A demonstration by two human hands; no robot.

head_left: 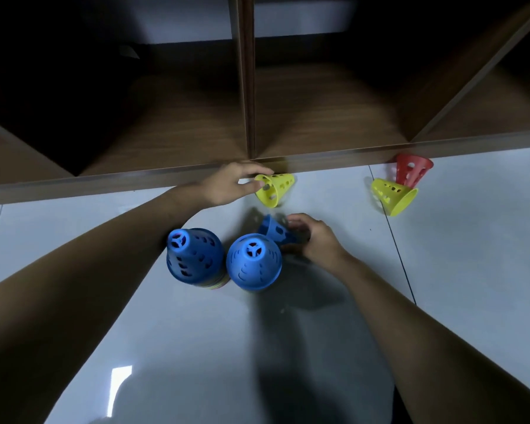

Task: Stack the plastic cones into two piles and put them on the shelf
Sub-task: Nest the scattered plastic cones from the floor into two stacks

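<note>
1. 2 piles stand upright on the pale tiled floor (441,270) just in front of the person, each topped by a blue cone: the left pile (193,258) and the right pile (253,261), side by side and almost touching. Other colours peek out at the foot of the left pile.
2. 4 cones remain loose. The yellow cone (274,189) lies on its side by the foot of the shelf (181,117). The loose blue cone (274,231) lies on its side just behind the right pile. Further right, a second yellow cone (393,195) rests tipped against a red cone (412,172).
3. The left hand (233,185) reaches forward, with thumb and fingertips pinching the narrow end of the yellow cone.
4. The right hand (315,240) curls round the wide end of the loose blue cone, though blur hides how firm the grip is.
5. Gathering is the step in hand; stacking is unfinished and no pile sits on the shelf.
6. Next, each held cone probably needs turning mouth down and lowering squarely over a pile top, so that neither pile tips.
</note>
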